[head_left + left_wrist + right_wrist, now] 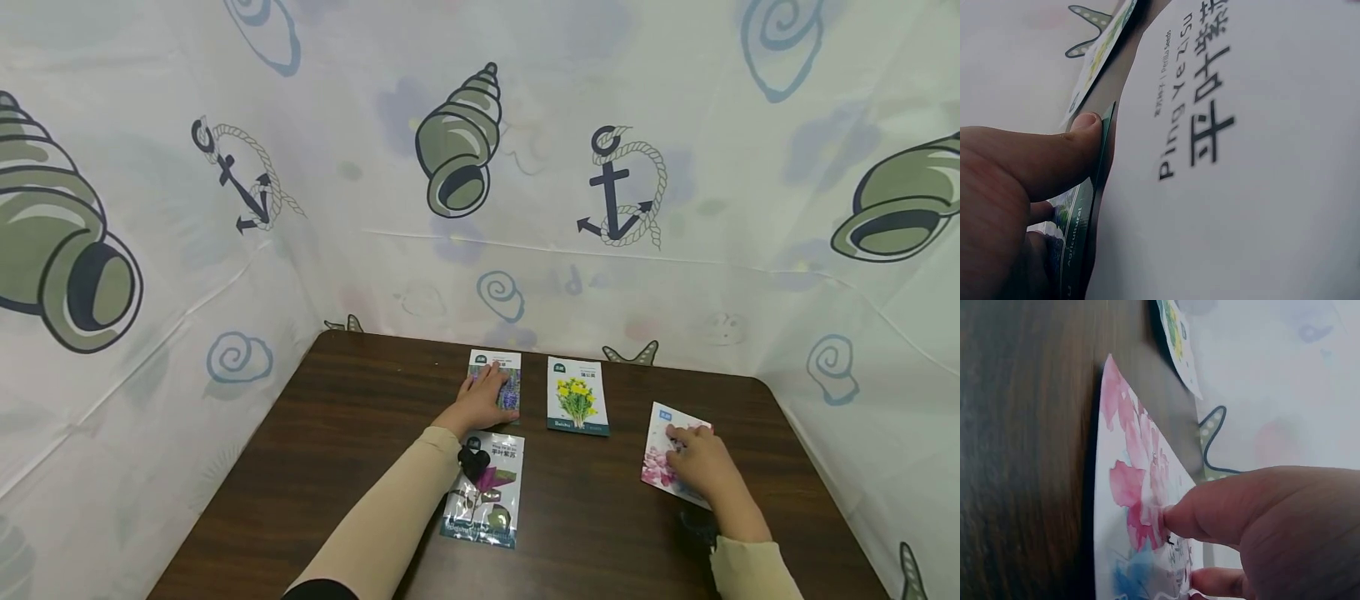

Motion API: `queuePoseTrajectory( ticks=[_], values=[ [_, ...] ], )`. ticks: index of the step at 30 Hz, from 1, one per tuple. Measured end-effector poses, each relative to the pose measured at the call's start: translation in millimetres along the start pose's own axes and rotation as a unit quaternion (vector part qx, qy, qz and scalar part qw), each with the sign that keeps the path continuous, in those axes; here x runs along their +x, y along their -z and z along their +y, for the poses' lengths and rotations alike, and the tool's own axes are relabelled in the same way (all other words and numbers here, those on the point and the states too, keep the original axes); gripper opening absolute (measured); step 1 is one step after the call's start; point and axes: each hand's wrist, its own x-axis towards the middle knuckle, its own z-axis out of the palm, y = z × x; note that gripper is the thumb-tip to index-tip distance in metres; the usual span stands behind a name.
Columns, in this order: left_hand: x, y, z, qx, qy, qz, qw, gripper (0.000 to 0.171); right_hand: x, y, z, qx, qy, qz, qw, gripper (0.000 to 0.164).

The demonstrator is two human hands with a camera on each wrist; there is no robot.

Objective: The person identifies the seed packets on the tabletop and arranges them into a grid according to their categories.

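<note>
My left hand [482,398] lies over a seed packet with purple flowers [513,386] in the back row, fingers spread across its front. In the left wrist view the thumb [1088,122] meets that packet's green edge. Below that wrist is a silvery perilla seed packet [483,500], partly covered by the sleeve; its white top [1229,206] looms large in the left wrist view. To the right, my right hand [705,462] presses thumb and fingertips on the face of a white packet with pink flowers [658,467], which sits at a slant. The hand hides its right part.
A packet with yellow flowers [577,396] stands between the two hands in the back row. The dark wooden table [330,433] meets a patterned cloth wall [360,275] behind and at both sides. A dark band [697,525] is at the right wrist.
</note>
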Motion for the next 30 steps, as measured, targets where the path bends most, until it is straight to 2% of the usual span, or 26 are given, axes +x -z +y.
queuePoseTrajectory(
  ticks=[12, 20, 30],
  values=[
    [-1.6, 0.5, 0.2, -0.015, -0.004, 0.005, 0.9999, 0.09, -11, -12, -9, -0.005, 0.031, 0.025, 0.999, 0.062],
    [-5.8, 2.2, 2.2, -0.025, -0.015, 0.014, 0.9995, 0.089, -20, -20, -18, 0.005, 0.028, 0.023, 0.999, 0.063],
    [-1.3, -0.4, -1.0, -0.02, -0.015, 0.012, 0.9996, 0.09, -30, -28, -34, 0.005, 0.015, 0.017, 1.0, 0.064]
  ],
)
